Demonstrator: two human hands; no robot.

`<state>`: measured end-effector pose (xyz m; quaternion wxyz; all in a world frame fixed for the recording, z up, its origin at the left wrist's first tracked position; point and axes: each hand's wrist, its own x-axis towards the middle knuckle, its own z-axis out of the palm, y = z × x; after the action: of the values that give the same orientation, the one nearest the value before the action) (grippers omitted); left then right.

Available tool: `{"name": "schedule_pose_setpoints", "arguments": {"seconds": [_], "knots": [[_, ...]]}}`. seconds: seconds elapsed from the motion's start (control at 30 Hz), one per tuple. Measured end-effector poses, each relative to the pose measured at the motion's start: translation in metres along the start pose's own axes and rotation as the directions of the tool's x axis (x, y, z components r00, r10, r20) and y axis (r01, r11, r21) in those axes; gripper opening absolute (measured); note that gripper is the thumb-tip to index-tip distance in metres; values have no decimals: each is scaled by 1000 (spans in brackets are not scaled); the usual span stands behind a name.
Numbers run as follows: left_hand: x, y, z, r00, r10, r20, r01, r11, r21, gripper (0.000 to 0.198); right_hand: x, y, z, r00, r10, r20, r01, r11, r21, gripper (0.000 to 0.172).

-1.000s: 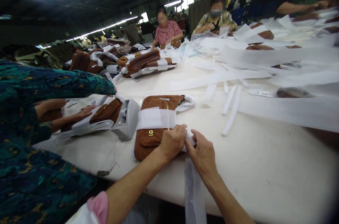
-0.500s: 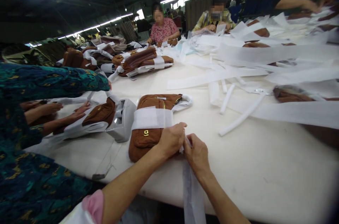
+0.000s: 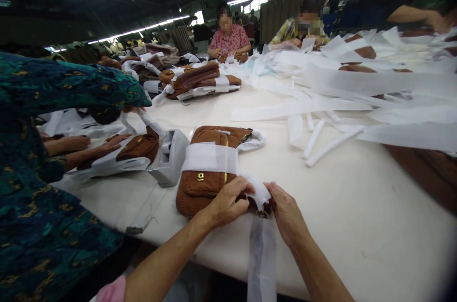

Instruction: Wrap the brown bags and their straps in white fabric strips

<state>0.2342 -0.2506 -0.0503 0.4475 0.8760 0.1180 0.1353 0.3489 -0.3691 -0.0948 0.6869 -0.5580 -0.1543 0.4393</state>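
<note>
A brown corduroy bag (image 3: 195, 201) lies flat before me, with a white paper band (image 3: 210, 157) around its middle and a small gold emblem on its pocket. At its lower right corner my left hand (image 3: 230, 201) is closed, fingertips pinching white wrapping paper (image 3: 260, 191) that curls over a dark strap end with metal hardware. My right hand (image 3: 287, 211) grips the other side of that wrapped strap end, thumb on top. Below the hands, a long translucent white strip (image 3: 262, 259) hangs over the table edge. A second wrapped strap loop (image 3: 255, 141) projects from the bag's upper right.
A grey tape dispenser (image 3: 170, 159) stands just left of the bag. Beyond it a co-worker in a teal patterned sleeve (image 3: 78, 85) handles another brown bag (image 3: 143, 147). Wrapped bags (image 3: 205, 81) are piled farther back; white paper strips (image 3: 335, 147) lie to the right.
My hands have moved slightly apart, and the white paper between them is now spread over the strap end. The view has shifted a little. The co-worker's teal sleeve has changed position.
</note>
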Motion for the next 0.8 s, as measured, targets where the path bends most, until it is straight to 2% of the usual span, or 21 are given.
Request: {"name": "schedule_pose_setpoints", "arguments": {"seconds": [0.1, 0.2, 0.3, 0.37, 0.43, 0.57, 0.63, 0.7, 0.8], "knots": [[1, -1, -3, 997, 68, 44, -67, 998, -7, 25, -8, 0, -8, 996, -42, 83, 50, 994, -94, 52], [-1, -2, -4, 984, 142, 107, -141, 990, -21, 29, -11, 6, -14, 994, -63, 94, 73, 991, -113, 62], [-3, -2, 1, 985, 119, 126, -137, 980, 146, 23, -12, 11, -17, 993, -48, 105, 55, 996, -71, 65], [-2, -4, 6, 985, 115, 127, -147, 946, 289, 29, -12, 12, -18, 991, -54, 120, 61, 997, -55, 65], [-1, -8, 10, 981, 137, 141, -179, 917, 355, 29, -13, 13, -18, 987, -64, 144, 72, 996, -47, 67], [5, -15, 11, 969, 150, 195, -207, 925, 318, 22, -12, 16, -17, 985, -103, 138, 114, 991, -73, 67], [8, -16, 9, 960, 141, 243, -212, 932, 294, 16, -12, 19, -18, 981, -132, 143, 152, 979, -138, 66], [10, -14, 6, 953, 120, 279, -198, 942, 272, 10, -11, 23, -21, 967, -192, 166, 233, 929, -286, 65], [13, -10, 0, 945, 101, 310, -173, 962, 212, 8, -9, 26, -23, 909, -358, 215, 416, 735, -535, 58]]}}
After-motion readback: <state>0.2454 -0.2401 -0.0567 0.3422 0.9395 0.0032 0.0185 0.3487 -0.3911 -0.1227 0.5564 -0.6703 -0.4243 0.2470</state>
